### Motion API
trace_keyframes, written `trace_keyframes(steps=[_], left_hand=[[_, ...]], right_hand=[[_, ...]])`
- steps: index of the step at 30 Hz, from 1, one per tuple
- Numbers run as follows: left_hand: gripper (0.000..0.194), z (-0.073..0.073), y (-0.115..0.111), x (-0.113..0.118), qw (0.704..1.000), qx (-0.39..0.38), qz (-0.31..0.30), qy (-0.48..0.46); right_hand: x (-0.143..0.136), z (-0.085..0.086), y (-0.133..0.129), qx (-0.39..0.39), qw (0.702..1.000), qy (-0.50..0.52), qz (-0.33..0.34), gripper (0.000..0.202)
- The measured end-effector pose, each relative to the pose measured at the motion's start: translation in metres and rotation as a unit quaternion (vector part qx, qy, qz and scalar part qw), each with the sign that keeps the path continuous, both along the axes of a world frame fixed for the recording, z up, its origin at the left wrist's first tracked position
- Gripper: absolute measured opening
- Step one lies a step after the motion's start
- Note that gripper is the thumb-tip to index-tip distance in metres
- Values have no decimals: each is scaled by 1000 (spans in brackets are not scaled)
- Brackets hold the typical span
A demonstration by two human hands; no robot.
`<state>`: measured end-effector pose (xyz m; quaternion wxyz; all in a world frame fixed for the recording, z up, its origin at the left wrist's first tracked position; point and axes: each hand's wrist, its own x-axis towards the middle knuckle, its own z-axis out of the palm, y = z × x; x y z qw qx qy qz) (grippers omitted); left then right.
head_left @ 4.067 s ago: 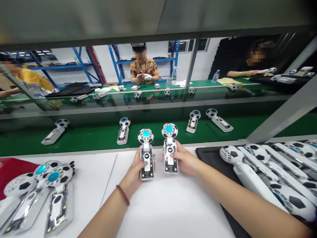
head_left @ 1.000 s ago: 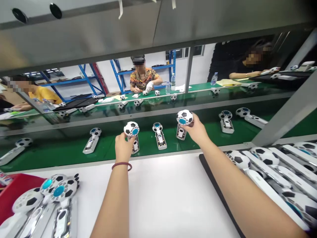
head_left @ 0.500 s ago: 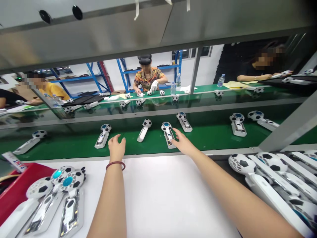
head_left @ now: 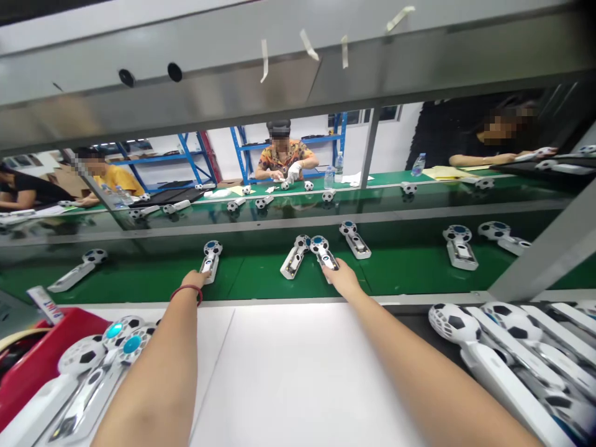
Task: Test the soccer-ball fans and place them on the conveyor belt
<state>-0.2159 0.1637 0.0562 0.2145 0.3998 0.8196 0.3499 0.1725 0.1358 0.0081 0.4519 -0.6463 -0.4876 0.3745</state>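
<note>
My left hand (head_left: 194,280) reaches onto the green belt, its fingers closed at the handle of a white device (head_left: 212,253) with a football-patterned round head. My right hand (head_left: 345,277) holds the lower handle of a second football-headed device (head_left: 320,246), which has a blue disc on its head and its handle's inside facing up. Leaning against that one's head is a third device (head_left: 293,259), also inside up, untouched by either hand. Another device (head_left: 356,241) lies just beyond my right hand. Part of my left fingertips is hidden behind the hand.
More devices lie on the belt at left (head_left: 78,270) and right (head_left: 460,247). A red bin (head_left: 69,341) and several devices stand at near left. A black tray of devices (head_left: 507,360) is at near right. White paper (head_left: 279,372) covers my bench. Co-workers sit across, behind a metal post (head_left: 370,149).
My left hand has moved left onto a device. The middle device has shifted right against its neighbour and now shows its other face. My right hand has closed on its device. The view has tilted up.
</note>
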Motion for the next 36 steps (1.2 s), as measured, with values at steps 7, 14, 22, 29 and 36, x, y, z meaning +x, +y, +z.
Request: trace_keyframes(steps=[7, 14, 22, 29, 36], left_hand=[[21, 0, -8, 51, 952, 46, -23, -301], [29, 31, -57, 137, 813, 267, -176, -486], [27, 72, -113, 179, 759, 233, -233, -561], [64, 59, -120, 211, 753, 108, -268, -590], [63, 41, -109, 202, 840, 264, -221, -419]], right_hand=[[-4, 19, -10, 108, 951, 284, 55, 49], [-2, 58, -37, 134, 901, 398, 109, 57], [2, 98, -57, 98, 875, 455, 131, 41], [-11, 107, -72, 72, 879, 439, 173, 57], [-26, 77, -71, 167, 896, 374, 170, 49]])
